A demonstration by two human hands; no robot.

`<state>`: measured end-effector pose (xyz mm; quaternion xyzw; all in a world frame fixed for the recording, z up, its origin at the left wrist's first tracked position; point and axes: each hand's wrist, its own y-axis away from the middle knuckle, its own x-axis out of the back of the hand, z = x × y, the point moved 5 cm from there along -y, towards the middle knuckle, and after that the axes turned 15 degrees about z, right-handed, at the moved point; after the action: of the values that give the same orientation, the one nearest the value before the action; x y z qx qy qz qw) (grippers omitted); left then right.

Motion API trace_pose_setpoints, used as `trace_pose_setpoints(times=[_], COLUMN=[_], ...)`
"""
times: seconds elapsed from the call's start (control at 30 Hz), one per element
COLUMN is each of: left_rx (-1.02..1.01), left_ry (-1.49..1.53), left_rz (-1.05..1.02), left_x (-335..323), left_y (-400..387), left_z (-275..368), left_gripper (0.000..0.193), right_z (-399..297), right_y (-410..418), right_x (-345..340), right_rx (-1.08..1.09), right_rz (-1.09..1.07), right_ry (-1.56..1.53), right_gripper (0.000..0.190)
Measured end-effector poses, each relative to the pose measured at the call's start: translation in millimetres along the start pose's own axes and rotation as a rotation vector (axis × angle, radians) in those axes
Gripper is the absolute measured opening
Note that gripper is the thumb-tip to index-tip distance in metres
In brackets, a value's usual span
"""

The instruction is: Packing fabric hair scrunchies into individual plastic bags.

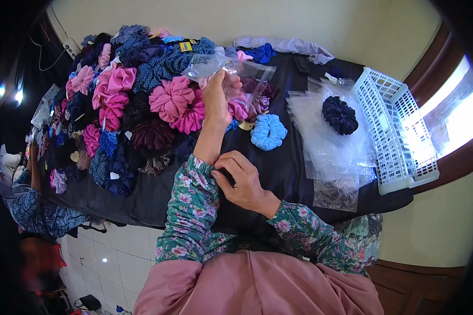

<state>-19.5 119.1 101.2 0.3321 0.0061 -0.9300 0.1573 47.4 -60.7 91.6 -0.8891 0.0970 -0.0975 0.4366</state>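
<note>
My left hand (216,100) is raised over the black-covered table, holding a clear plastic bag (256,73); some fingers show through the film. Just below, my right hand (240,181) pinches the elastic cuff (202,163) of the flowered left sleeve at the wrist. A light blue scrunchie (269,132) lies on the black cloth to the right of my left hand. Beyond the fingers and left of them, pink scrunchies (172,98) sit in a large mixed pile. Farther right, a dark navy scrunchie (340,115) rests on a spread stack of clear plastic bags (335,153).
A white perforated plastic basket (402,145) stands tilted at the table's right end. Near the wall lie a dark flat object (301,65) and a rolled striped cloth (280,43). Another person's arm (34,165) reaches to the pile's far left. Below is a tiled floor (106,256).
</note>
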Motion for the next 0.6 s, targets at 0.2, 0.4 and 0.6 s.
trace_pose_setpoints(times=[0.2, 0.4, 0.6], left_rx=[-0.181, 0.209, 0.470], left_ry=[-0.214, 0.221, 0.489], left_rz=[-0.145, -0.304, -0.318], left_x=[2, 27, 71], left_y=[9, 7, 18], left_z=[-9, 22, -16], left_gripper=[0.026, 0.027, 0.022], right_z=[-3, 29, 99], right_y=[-8, -4, -59], right_x=[-8, -3, 51], right_rx=[-0.023, -0.143, -0.097], right_rz=[0.055, -0.370, 0.135], right_ry=[-0.026, -0.099, 0.301], right_gripper=[0.015, 0.009, 0.004])
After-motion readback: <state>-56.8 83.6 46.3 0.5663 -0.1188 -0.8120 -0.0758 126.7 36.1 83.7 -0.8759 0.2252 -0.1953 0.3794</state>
